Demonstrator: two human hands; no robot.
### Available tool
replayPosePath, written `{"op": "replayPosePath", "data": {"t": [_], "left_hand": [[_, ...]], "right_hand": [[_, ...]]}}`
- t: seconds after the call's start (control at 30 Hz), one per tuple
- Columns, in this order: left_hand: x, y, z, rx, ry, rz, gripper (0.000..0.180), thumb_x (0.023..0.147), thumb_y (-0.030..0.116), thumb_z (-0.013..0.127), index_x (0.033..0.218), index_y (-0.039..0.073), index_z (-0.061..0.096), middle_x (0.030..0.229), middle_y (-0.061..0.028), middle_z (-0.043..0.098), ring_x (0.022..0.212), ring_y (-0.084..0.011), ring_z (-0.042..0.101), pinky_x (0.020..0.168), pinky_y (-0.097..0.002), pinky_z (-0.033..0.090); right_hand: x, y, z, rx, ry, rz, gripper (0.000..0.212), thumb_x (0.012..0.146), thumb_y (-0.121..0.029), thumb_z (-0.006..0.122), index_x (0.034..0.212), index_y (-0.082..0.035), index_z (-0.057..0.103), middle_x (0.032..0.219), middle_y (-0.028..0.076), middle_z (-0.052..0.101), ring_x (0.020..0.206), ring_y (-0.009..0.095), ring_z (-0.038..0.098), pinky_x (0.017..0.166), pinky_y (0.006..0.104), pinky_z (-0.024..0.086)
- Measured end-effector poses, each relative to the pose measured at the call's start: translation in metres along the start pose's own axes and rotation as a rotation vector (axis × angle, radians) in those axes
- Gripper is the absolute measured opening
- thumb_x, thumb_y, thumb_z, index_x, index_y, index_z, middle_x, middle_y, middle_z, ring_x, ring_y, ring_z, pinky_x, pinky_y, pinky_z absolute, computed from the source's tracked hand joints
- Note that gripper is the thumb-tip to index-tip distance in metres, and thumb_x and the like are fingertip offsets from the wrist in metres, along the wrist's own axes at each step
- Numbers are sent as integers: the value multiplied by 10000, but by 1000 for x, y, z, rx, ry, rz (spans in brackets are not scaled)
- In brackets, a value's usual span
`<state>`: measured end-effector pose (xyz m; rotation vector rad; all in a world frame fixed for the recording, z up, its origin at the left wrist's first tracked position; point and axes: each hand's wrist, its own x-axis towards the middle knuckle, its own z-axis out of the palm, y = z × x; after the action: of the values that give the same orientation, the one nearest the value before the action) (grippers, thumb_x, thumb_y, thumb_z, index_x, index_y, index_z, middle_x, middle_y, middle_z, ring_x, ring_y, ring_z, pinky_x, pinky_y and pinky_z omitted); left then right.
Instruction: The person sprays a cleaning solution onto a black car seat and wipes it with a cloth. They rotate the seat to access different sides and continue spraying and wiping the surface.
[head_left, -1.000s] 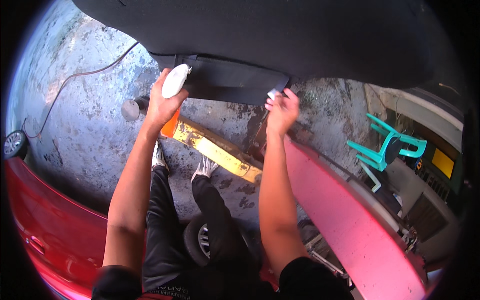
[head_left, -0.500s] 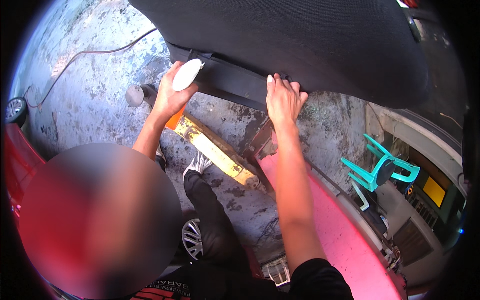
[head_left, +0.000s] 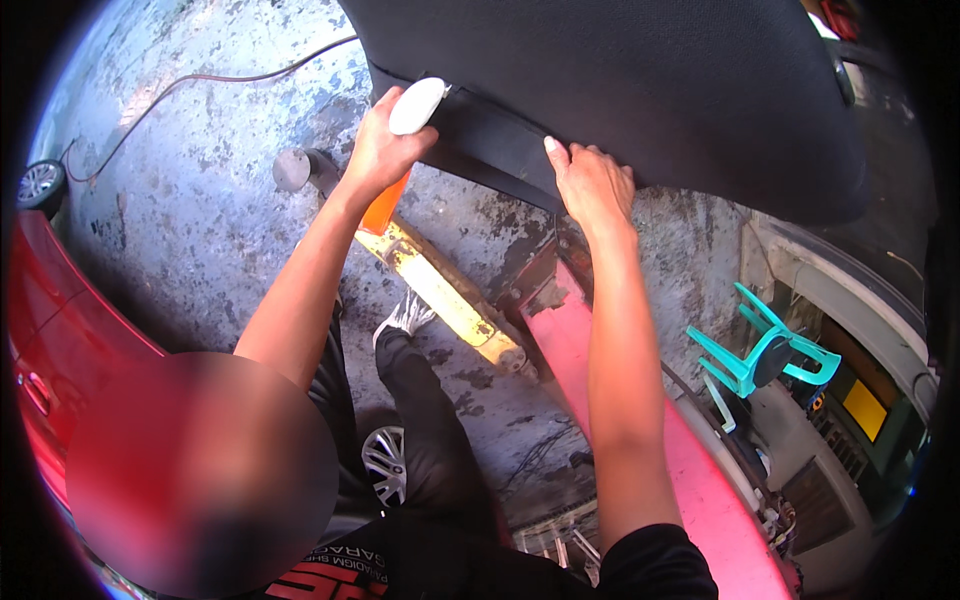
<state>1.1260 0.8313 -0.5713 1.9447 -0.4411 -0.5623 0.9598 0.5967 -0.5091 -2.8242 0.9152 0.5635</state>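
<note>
In my left hand (head_left: 385,150) is a spray bottle with a white head (head_left: 418,106) and orange contents (head_left: 383,208); its fingers wrap round the neck. The nozzle points at a large black panel (head_left: 620,90), which looks like a car door's inner trim. Along its lower edge runs a recessed pocket (head_left: 500,140), right beside the bottle's head. My right hand (head_left: 597,190) is closed on the panel's lower edge at the pocket's right end. Its thumb lies along the surface; the fingertips are partly hidden.
Below the panel a yellow metal lift arm (head_left: 440,295) meets a pink beam (head_left: 690,480). A red car (head_left: 70,310) stands at left. Turquoise plastic chair (head_left: 765,345) is at right. A hose (head_left: 230,78) crosses the stained floor (head_left: 200,220).
The view has shifted, so the panel and both hands appear farther right. My right thumb now lies stretched along the pocket's edge. The left hand keeps its hold on the spray bottle.
</note>
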Motion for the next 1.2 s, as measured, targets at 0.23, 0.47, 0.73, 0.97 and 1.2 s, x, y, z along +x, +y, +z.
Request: {"op": "replayPosePath", "data": {"t": [0.23, 0.47, 0.73, 0.97, 1.2], "left_hand": [[-2, 6, 0, 122, -19, 3, 510, 759, 197, 775, 1240, 38, 717, 1312, -178, 601, 1175, -370, 662, 1037, -455, 534], [-59, 31, -29, 108, 27, 114, 541, 894, 191, 826, 1334, -21, 594, 1274, -124, 600, 1144, -217, 640, 980, -372, 536], [-178, 47, -35, -167, -3, -80, 409, 991, 223, 800, 1291, -24, 674, 1174, -115, 723, 1116, -211, 666, 1007, -373, 521], [-194, 18, -37, -92, -14, -129, 246, 985, 171, 793, 1087, -23, 682, 944, -57, 725, 849, -146, 650, 773, -344, 535], [-188, 14, -47, -182, -124, -144, 278, 940, 163, 815, 1098, -23, 680, 955, -116, 736, 868, -212, 698, 810, -360, 561]], "right_hand": [[0, -13, -22, 180, 44, 100, 433, 1039, -428, 654, 1197, -46, 786, 1175, 178, 776, 1171, 367, 717, 1093, 550, 445], [-112, -43, 22, 830, 252, 90, 560, 891, -202, 853, 1390, -28, 670, 1339, 157, 675, 1258, 331, 661, 1125, 495, 463], [-231, -200, 99, 1405, -99, 28, 973, 699, -215, 972, 1500, -35, 450, 1451, 216, 570, 1360, 389, 574, 1119, 481, 479], [-246, -237, 124, 1550, -20, 172, 872, 764, -146, 927, 1468, -21, 428, 1365, 210, 614, 1300, 343, 623, 1074, 466, 505], [-244, -255, 106, 1697, -2, 218, 839, 787, -123, 901, 1460, -33, 408, 1353, 165, 599, 1303, 298, 604, 1085, 437, 491]]}}
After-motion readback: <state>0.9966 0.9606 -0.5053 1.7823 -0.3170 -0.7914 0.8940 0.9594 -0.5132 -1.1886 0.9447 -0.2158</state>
